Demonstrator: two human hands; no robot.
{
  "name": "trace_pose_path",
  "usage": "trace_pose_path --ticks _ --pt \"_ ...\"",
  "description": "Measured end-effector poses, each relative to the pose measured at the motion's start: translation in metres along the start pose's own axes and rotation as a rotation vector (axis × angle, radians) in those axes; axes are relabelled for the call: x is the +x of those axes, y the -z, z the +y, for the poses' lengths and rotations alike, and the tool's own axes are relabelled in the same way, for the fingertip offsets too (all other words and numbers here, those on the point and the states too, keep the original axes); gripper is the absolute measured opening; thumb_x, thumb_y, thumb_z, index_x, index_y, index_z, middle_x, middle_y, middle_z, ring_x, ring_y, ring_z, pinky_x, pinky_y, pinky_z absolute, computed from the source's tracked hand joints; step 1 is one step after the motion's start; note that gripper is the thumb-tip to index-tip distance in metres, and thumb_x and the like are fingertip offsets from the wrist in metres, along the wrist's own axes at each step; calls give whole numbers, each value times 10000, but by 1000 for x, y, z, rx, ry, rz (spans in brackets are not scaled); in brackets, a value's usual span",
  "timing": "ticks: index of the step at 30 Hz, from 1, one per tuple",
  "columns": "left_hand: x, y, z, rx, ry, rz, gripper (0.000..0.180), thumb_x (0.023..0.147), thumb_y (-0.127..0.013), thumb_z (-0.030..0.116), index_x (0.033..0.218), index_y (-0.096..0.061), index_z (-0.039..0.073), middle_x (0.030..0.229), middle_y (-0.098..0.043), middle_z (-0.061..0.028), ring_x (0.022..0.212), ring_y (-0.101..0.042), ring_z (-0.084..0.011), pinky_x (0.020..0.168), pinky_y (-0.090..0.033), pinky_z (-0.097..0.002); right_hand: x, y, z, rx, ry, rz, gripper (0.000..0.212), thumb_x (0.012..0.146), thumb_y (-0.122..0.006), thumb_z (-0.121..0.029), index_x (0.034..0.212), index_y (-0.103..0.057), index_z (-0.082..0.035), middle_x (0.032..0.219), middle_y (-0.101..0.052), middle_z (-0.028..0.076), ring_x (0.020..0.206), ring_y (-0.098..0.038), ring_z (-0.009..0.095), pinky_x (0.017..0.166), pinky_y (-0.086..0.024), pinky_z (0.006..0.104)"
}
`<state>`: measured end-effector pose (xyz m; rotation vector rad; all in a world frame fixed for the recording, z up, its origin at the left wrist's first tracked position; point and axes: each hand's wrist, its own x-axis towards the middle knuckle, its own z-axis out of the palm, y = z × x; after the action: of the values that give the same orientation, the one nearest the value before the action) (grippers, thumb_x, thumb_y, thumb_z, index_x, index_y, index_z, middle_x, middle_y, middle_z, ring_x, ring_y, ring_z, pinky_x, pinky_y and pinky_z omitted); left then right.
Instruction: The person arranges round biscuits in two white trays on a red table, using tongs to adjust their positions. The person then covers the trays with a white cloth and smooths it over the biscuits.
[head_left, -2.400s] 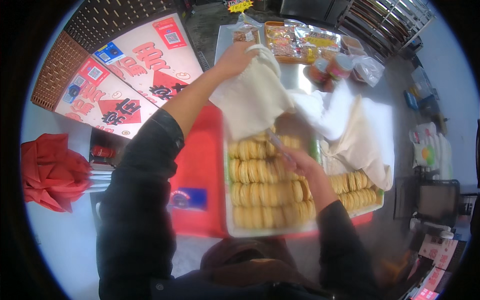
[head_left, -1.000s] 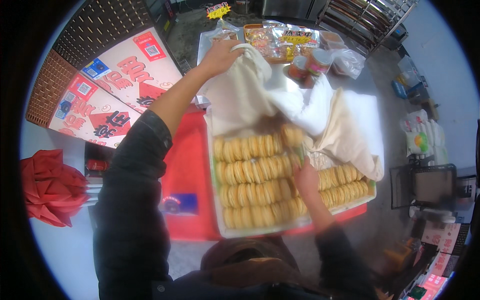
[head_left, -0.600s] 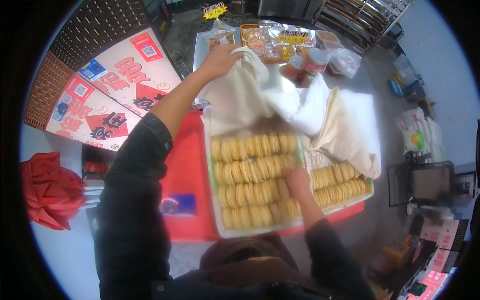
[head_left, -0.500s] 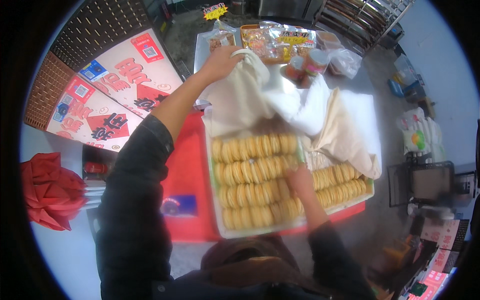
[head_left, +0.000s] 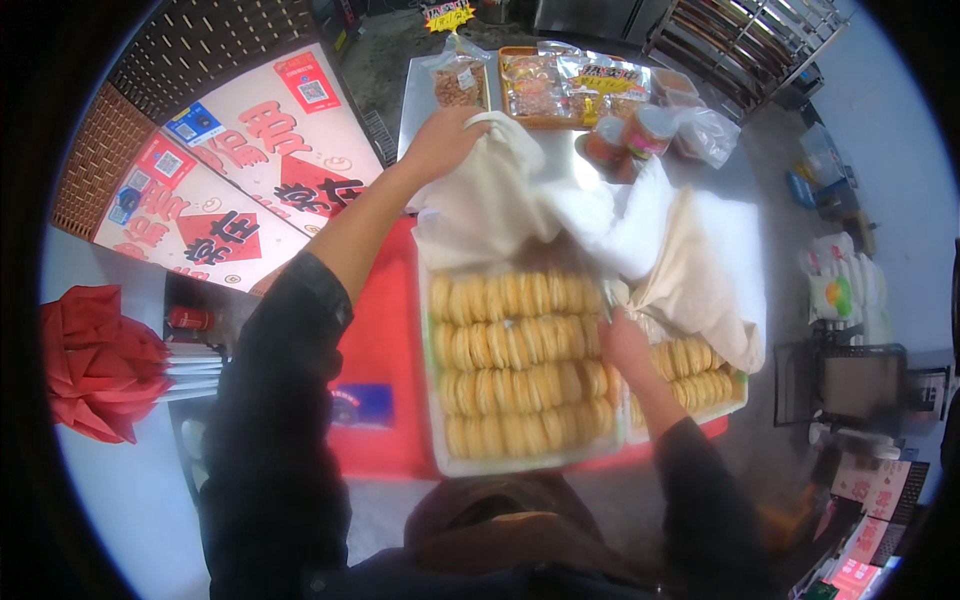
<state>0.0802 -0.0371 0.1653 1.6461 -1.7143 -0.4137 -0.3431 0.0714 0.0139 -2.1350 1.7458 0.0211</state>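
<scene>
Round pastries (head_left: 510, 343): four visible rows, in the left tray (head_left: 500, 466), near side.
Left hand (head_left: 445, 142): pinching the cream cloth (head_left: 478, 205) by its far edge.
Right hand (head_left: 625, 345): beside the rows' right ends; cannot tell whether gripping.

From where I stand, a black sleeve (head_left: 275, 430) starts behind the left grip (head_left: 445, 142), past a stretch of bare forearm (head_left: 365, 235); it is full, plain and softly creased. Behind the right grip (head_left: 626, 345) the other sleeve (head_left: 705, 495) is equally dark. Low between both sleeves, nearer the body than either grip, shows a brownish garment (head_left: 500, 528), perhaps an apron, too blurred to be sure.
</scene>
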Motion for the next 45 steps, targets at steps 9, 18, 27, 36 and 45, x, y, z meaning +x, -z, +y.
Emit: trace_pose_path --ticks 9,18,27,36,45 --pt "-19 -6 -25 -22 72 70 383 1020 -653 287 1266 -734 6 1245 -732 -246 1175 -685 -406 1030 -513 -433 -34 -47 -16 109 -89 100 368 1078 -583 -375 1140 -515 -19 937 -717 322 821 -700 534 742 -543 627" --pt "-13 0 -25 -49 96 50 357 1015 -653 287 1234 -748 22 1159 -757 -238 1116 -707 -407 988 -526 -440 -15 -30 -36 97 0 130 307 1064 -613 -319 1138 -527 -33 882 -728 281 807 -711 506 724 -548 608" --pt "0 -12 -17 -11 83 117 369 1017 -652 309 1270 -737 53 1188 -741 -249 1136 -689 -426 984 -525 -455 102 -5 32 -291 408 -93 313 1016 -630 -326 1155 -631 -45 911 -766 210 842 -742 432 774 -576 569" --pt "-7 6 -15 -1 50 270 351 1012 -644 344 1258 -756 121 1171 -754 -207 1103 -693 -431 943 -542 -484 129 36 -12 -360 657 -149 241 948 -691 -304 1068 -702 -96 934 -767 186 901 -745 389 789 -582 525" --pt "19 6 -10 198 -139 303 359 1021 -636 359 1294 -740 151 1203 -754 -174 1160 -677 -410 1001 -531 -485 138 -17 -57 -319 798 -190 238 999 -651 -302 1118 -645 -97 883 -758 172 861 -738 395 746 -560 531"
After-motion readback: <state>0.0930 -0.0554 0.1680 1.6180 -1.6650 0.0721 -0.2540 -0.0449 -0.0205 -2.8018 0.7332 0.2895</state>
